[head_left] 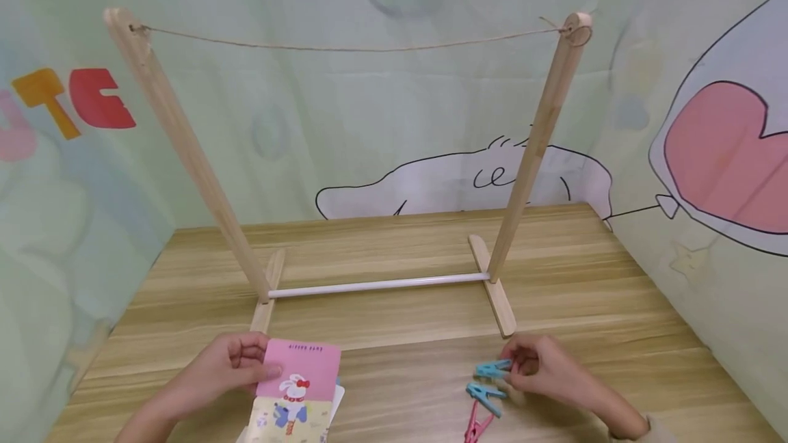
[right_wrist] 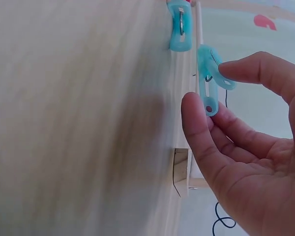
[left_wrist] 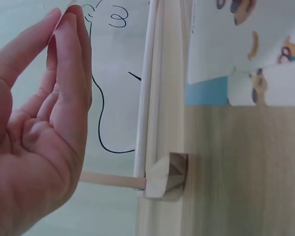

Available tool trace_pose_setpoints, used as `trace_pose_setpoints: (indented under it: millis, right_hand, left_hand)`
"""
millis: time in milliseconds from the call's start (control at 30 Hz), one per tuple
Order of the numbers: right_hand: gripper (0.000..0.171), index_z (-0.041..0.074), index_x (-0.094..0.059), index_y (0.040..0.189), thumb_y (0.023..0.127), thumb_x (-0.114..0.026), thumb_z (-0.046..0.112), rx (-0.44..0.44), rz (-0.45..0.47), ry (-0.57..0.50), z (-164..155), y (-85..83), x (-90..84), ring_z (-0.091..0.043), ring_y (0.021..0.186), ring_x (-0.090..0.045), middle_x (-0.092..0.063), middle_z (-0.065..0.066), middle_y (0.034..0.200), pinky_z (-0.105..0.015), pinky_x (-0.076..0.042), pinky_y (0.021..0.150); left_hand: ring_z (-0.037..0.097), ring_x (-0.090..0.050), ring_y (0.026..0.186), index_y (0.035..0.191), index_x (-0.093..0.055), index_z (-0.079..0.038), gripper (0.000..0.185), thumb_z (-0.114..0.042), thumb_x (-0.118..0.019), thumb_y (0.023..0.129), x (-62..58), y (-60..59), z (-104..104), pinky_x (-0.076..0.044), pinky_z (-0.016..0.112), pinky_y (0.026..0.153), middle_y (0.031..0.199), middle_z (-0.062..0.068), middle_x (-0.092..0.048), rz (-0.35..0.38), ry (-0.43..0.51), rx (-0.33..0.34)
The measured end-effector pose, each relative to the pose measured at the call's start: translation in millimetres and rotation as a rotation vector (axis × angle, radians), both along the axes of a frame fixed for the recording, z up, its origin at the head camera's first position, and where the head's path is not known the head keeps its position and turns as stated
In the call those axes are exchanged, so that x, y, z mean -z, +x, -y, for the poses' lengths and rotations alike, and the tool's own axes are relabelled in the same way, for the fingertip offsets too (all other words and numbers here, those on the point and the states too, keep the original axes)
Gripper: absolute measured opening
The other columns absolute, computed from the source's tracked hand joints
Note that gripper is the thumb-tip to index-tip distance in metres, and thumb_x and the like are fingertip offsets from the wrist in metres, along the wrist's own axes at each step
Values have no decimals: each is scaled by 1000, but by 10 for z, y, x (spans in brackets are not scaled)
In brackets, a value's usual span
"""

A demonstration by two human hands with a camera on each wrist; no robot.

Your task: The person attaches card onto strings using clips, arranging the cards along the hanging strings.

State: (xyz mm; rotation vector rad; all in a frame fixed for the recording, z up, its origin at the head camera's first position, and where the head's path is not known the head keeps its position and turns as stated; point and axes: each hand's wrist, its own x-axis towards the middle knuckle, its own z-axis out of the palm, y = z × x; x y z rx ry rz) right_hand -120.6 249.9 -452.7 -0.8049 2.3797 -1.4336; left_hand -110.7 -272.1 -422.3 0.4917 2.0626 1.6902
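Observation:
My left hand (head_left: 217,371) pinches the upper left edge of a pink and yellow card (head_left: 301,371) with a rabbit figure on it. More cards lie under or behind it; part of a patterned card (left_wrist: 250,54) fills the corner of the left wrist view. At the right, my right hand (head_left: 548,369) pinches a blue clothespin (right_wrist: 209,81) between thumb and fingers. Just in front of it lies another blue clothespin (head_left: 486,396), and nearer the front edge a pink clothespin (head_left: 477,424).
Behind the hands stands a wooden frame with a left post (head_left: 191,149), a right post (head_left: 535,149) and a white crossbar (head_left: 382,285). A thin string (head_left: 369,50) sags between the post tops. Wooden feet (head_left: 501,306) rest on the table (head_left: 585,279). Printed curtains surround it.

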Motion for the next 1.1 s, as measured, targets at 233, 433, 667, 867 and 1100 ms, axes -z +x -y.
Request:
trace_pose_setpoints:
  millis: [233, 433, 667, 867, 1100]
  right_hand:
    - [16, 0, -67, 98, 84, -75, -1, -2, -8, -26, -20, -26, -70, -7, 76, -61, -66, -12, 85, -25, -56, 63]
    - [19, -5, -66, 99, 83, -74, -4, 14, -20, -50, -30, -48, -115, -8, 77, -62, -66, -14, 86, -25, -57, 66]
    - [18, -7, -66, 98, 82, -75, -6, 30, -68, -42, -56, -97, -180, -7, 75, -61, -65, -9, 85, -24, -56, 64]
    - [16, -4, -66, 97, 83, -74, -4, 52, -76, -34, -75, -138, -235, -9, 76, -62, -66, -10, 84, -26, -57, 65]
    - [17, -4, -67, 98, 83, -74, -4, 81, -103, -20, -81, -183, -371, -9, 77, -62, -67, -10, 87, -26, -56, 66]
  left_hand:
    - [16, -70, 79, 110, -57, 18, 31, -5, -70, 93, -110, -23, -113, -60, 33, 68, 93, 12, -70, -9, -17, -66]
    - [17, -70, 80, 114, -57, 16, 36, -8, -71, 92, -151, -77, -218, -60, 34, 69, 95, 13, -69, -7, -55, -123]
    - [19, -70, 80, 113, -57, 17, 37, -9, -72, 92, -209, -145, -319, -61, 36, 70, 94, 15, -69, -7, -36, -122]
    - [20, -71, 78, 113, -58, 15, 36, -11, -73, 92, -247, -195, -399, -61, 38, 68, 94, 16, -69, -39, -48, -129]
    - [22, -72, 79, 111, -57, 16, 34, -9, -72, 93, -282, -266, -505, -61, 39, 68, 94, 20, -70, -67, 4, -121]
